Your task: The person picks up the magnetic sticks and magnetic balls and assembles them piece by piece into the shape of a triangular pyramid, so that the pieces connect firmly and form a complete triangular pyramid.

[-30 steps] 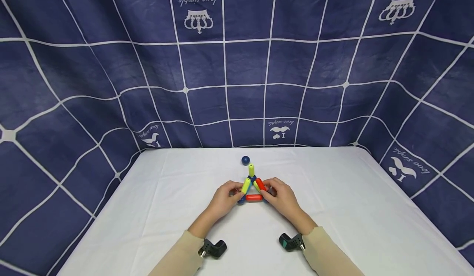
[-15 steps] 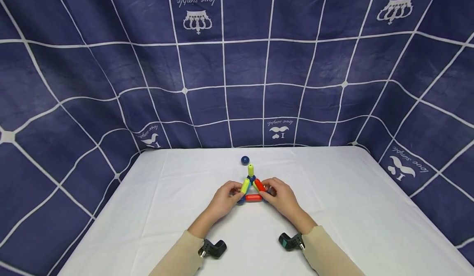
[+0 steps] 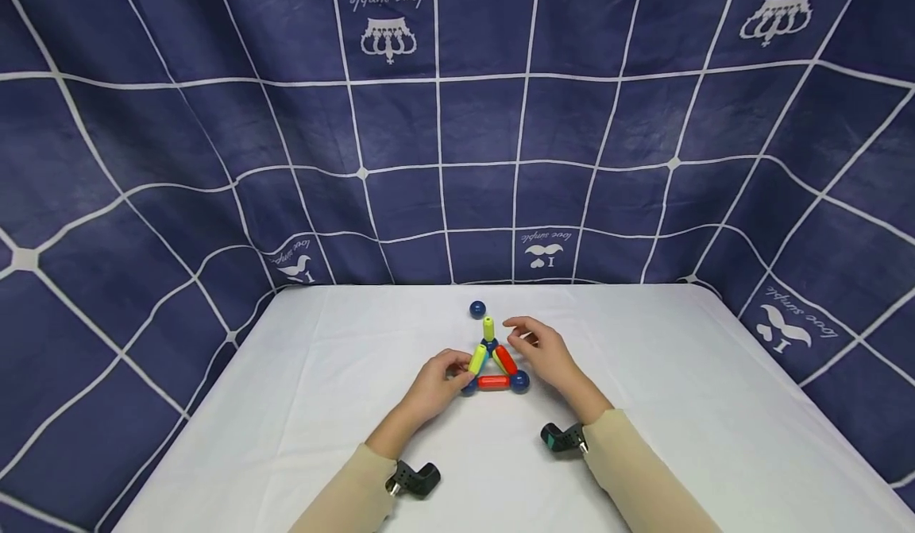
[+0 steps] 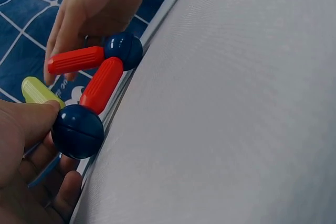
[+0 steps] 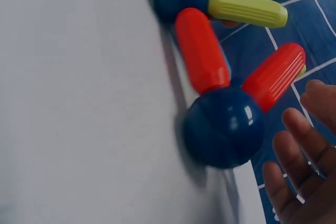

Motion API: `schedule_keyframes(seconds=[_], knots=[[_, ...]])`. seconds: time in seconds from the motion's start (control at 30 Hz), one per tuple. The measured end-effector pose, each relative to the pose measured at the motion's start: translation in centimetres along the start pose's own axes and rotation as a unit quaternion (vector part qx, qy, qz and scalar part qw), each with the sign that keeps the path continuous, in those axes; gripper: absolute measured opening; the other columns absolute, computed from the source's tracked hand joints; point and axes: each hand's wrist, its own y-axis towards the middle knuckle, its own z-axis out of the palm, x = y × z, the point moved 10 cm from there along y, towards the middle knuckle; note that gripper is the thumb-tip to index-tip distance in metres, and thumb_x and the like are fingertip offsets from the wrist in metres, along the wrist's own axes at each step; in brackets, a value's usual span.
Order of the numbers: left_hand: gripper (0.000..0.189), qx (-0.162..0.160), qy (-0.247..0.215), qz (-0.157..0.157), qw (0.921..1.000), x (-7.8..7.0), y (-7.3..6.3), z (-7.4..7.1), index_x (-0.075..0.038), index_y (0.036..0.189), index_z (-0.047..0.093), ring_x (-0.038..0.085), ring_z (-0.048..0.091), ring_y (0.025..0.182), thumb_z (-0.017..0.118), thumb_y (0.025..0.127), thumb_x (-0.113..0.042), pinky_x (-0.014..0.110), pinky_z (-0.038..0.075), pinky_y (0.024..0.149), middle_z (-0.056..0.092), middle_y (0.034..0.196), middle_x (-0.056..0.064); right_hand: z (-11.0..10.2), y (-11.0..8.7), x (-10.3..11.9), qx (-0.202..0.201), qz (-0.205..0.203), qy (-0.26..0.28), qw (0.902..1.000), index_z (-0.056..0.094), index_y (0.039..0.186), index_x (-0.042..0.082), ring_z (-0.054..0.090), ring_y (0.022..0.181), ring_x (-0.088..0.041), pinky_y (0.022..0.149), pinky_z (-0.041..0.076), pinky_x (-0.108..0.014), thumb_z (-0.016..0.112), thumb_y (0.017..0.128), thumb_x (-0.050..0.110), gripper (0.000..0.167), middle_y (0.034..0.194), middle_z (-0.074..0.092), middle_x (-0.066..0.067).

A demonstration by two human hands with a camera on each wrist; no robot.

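Observation:
A triangular frame of magnetic rods and blue balls stands on the white table. Its front red rod (image 3: 493, 383) joins a left ball (image 4: 77, 131) and a right ball (image 5: 224, 127). My left hand (image 3: 434, 382) pinches the yellow-green rod (image 3: 477, 358) leaning up from the left ball, thumb at its lower end. Another red rod (image 5: 275, 76) slants up from the right ball. At the back corner, a yellow-green rod (image 3: 488, 328) rises from a third ball (image 3: 489, 345). My right hand (image 3: 546, 356) is right of the frame, fingers loosely bent, holding nothing.
A loose blue ball (image 3: 477, 309) lies behind the frame, toward the table's far edge. White cloth covers the table (image 3: 343, 358). A navy curtain with white grid lines (image 3: 472, 120) hangs behind and along both sides.
My right hand has let go of the slanted red rod and moved up and back to the right, uncovering the right ball. The left hand keeps its pinch.

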Motion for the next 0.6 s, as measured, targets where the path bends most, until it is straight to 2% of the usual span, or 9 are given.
schedule_keyframes(seconds=[0.23,0.37,0.5,0.6], knots=[[0.024,0.004,-0.002,0.001,1.0000,0.0,0.0,0.2,-0.009,0.117,0.069,0.012,0.057,0.092,0.069,0.093,-0.014,0.025,0.048,0.081,0.065,0.104,0.001,1.4,2.3,0.6,0.061,0.029,0.032,0.9972,0.064,0.133,0.023,0.063,0.094,-0.023,0.078,0.052,-0.031,0.059,0.101,0.020,0.032,0.123,0.067,-0.008],[0.024,0.005,-0.001,0.008,1.0000,-0.1,0.1,0.3,-0.009,0.117,0.069,0.012,0.058,0.093,0.069,0.094,-0.015,0.024,0.048,0.081,0.065,0.105,0.001,1.8,3.1,0.7,0.075,0.041,0.051,0.9950,0.066,0.130,0.025,0.064,0.098,-0.023,0.086,0.054,-0.037,0.056,0.103,0.017,0.030,0.128,0.066,-0.004],[0.024,0.002,-0.001,0.007,1.0000,0.0,0.1,0.1,-0.009,0.117,0.069,0.012,0.058,0.093,0.069,0.094,-0.015,0.024,0.047,0.080,0.065,0.104,0.000,2.3,3.4,1.1,0.088,0.042,0.048,0.9941,0.069,0.126,0.023,0.064,0.104,-0.021,0.096,0.054,-0.041,0.053,0.104,0.017,0.028,0.129,0.065,-0.001],[0.024,0.000,-0.001,0.006,1.0000,0.0,0.1,0.0,-0.009,0.117,0.069,0.012,0.057,0.093,0.069,0.093,-0.014,0.023,0.047,0.079,0.066,0.104,0.000,2.4,3.4,1.3,0.088,0.041,0.039,0.9945,0.071,0.123,0.023,0.064,0.104,-0.022,0.098,0.053,-0.042,0.053,0.104,0.016,0.027,0.127,0.067,0.000]])
